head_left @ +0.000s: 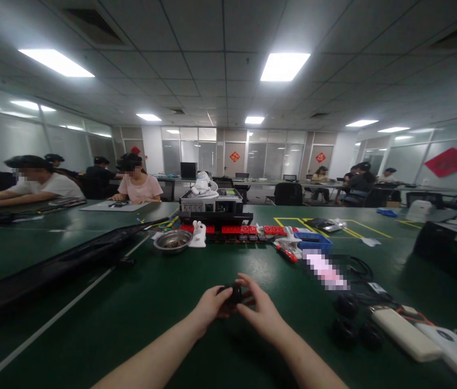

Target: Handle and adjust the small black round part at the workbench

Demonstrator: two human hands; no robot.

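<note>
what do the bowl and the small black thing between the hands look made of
Bowl: probably polished metal, judging by its silvery sheen. Small black thing: perhaps smooth plastic, given its dark surface, but blur leaves material and finish open.

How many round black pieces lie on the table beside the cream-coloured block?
3: a rear piece, a front-left piece and a front-right piece nearest the block. They are dark and blurred, so another could be hidden.
</note>
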